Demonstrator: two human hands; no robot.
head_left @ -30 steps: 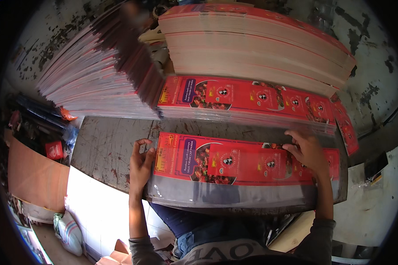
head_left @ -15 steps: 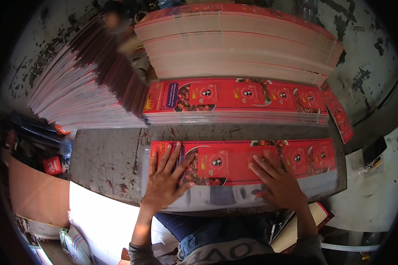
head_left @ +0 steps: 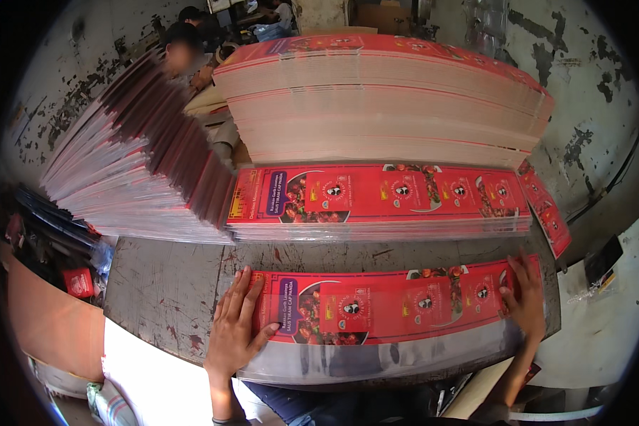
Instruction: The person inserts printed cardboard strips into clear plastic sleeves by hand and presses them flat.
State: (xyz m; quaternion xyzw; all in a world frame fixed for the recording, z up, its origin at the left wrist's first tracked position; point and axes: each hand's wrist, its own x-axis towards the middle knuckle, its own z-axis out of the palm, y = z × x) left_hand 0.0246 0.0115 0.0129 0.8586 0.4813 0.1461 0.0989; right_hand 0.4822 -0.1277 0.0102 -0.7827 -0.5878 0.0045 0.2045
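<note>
A long red printed card strip (head_left: pixel 390 305) lies crosswise on the table in front of me, with food pictures along it. Clear plastic (head_left: pixel 405 358) covers it and sticks out past its near edge, like a sleeve. At the strip's left end, my left hand (head_left: pixel 234 323) lies with fingers stretched out over the corner and the thumb spread on the purple panel. My right hand (head_left: pixel 525 302) is at the right end, thumb on the strip and fingers apart along its edge. Neither hand lifts anything.
Beyond it sits a low pile of sleeved red strips (head_left: pixel 376 195). Behind rises a tall stack of unsleeved ones (head_left: pixel 383 124). A leaning fanned stack (head_left: pixel 142 167) stands at the left. One strip (head_left: pixel 549 213) hangs at the table's right edge. Another person (head_left: pixel 183 53) is at the far left.
My hands have moved apart from the strip's middle toward its two ends. The view has tilted up, so the table sits lower and people at the back show more.
</note>
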